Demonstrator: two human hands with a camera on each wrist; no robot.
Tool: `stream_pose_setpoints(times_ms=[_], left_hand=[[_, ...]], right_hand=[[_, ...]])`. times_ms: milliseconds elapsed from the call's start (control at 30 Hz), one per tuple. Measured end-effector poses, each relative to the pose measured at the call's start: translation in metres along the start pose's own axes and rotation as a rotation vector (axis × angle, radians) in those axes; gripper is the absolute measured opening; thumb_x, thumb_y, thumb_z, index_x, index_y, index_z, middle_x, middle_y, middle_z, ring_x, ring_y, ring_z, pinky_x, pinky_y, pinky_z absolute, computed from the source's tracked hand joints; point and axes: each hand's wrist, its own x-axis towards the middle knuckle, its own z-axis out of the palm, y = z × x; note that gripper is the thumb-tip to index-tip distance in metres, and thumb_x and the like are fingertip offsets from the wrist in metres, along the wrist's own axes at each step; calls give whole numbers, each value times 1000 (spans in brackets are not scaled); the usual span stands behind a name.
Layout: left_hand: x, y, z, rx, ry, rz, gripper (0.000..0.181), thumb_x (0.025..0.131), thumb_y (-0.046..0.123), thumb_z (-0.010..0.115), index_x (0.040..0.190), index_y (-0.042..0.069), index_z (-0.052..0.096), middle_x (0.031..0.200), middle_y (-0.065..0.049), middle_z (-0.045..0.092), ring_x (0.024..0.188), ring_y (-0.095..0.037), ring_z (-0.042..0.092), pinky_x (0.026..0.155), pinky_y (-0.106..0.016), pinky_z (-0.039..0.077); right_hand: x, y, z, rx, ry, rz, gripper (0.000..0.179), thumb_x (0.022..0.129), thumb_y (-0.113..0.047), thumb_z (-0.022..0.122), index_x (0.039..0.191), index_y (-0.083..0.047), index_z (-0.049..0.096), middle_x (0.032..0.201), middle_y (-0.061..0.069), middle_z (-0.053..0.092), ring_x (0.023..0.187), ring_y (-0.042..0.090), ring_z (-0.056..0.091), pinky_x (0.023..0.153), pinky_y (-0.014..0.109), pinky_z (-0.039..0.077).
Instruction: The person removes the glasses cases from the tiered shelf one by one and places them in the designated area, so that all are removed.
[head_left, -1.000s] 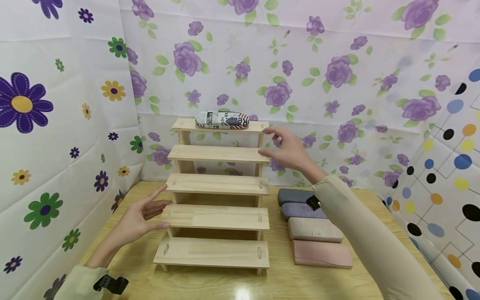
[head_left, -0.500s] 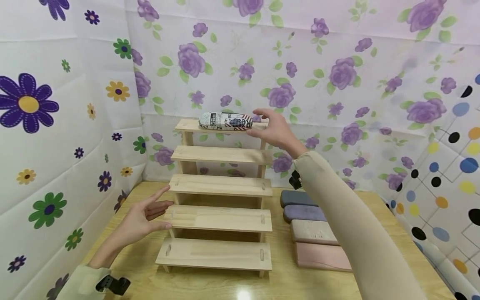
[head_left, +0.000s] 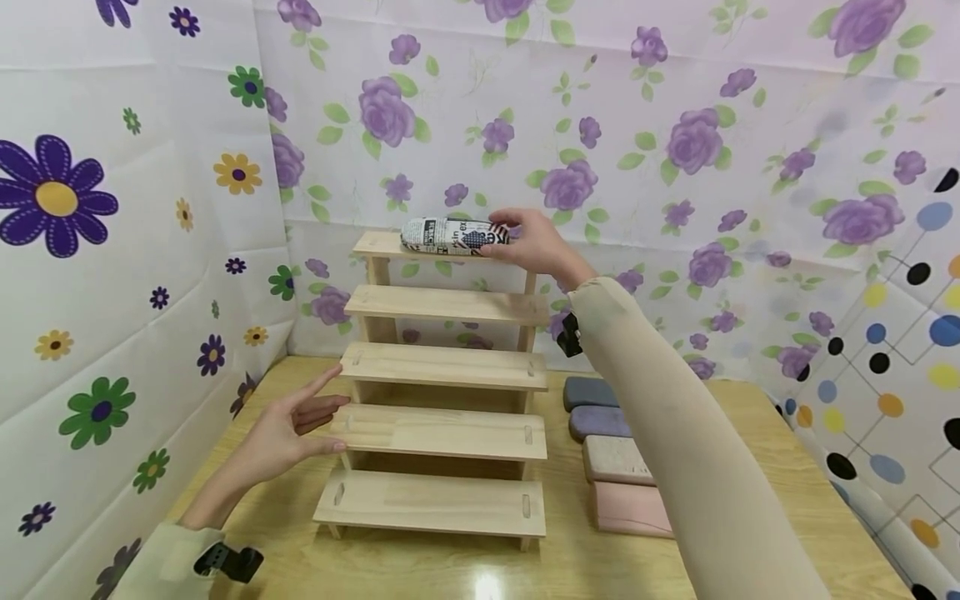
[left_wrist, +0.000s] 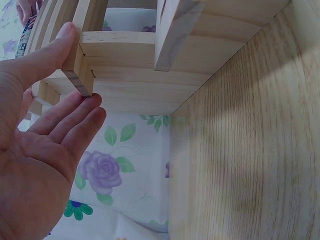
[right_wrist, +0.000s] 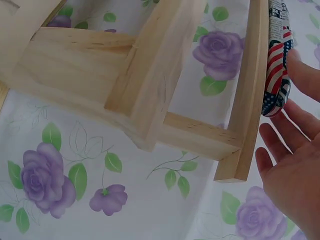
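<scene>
A glasses case (head_left: pixel 453 236) with newspaper print and stars and stripes lies on the top shelf of a stepped wooden rack (head_left: pixel 442 431). My right hand (head_left: pixel 536 242) pinches its right end, thumb in front and fingers behind. In the right wrist view the thumb and fingertips meet the end of the case (right_wrist: pixel 277 75), beside the top shelf board. My left hand (head_left: pixel 281 433) holds the left end of the second shelf from the bottom. In the left wrist view its thumb and fingertips (left_wrist: pixel 87 100) touch opposite edges of that board.
To the rack's right, several glasses cases lie in a column: grey-blue (head_left: pixel 588 392), purple (head_left: pixel 600 422), beige (head_left: pixel 617 459) and pink (head_left: pixel 632 509). They are partly behind my right sleeve (head_left: pixel 675 400). Floral cloth (head_left: pixel 637 150) covers the walls around the wooden table (head_left: pixel 757 467).
My right hand has moved up and left from the rack's right side onto the patterned case and now pinches it. My left hand has stayed at the rack.
</scene>
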Motion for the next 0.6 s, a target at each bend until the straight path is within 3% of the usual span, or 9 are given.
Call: stream_pose_setpoints(times_ms=[333,600], left_hand=[[-1,3,0,-14,-6,-4,107,83,5,91,169,20,29,144,-28,59,132,-42,57,106,-31,52],[0,3,0,-1,1,-9,107,83,6,91,169,22,29,142,-27,61,132,-42,58,106,-30,52]], right_hand=[[-4,6,-5,111,23,51,58,94,-16,83,146,-2,61,138,12,62,128,28,53,106,40,51],[-2,9,-10,152,-21,46,72,92,-21,86,153,-2,54,146,9,60,129,26,53,109,39,49]])
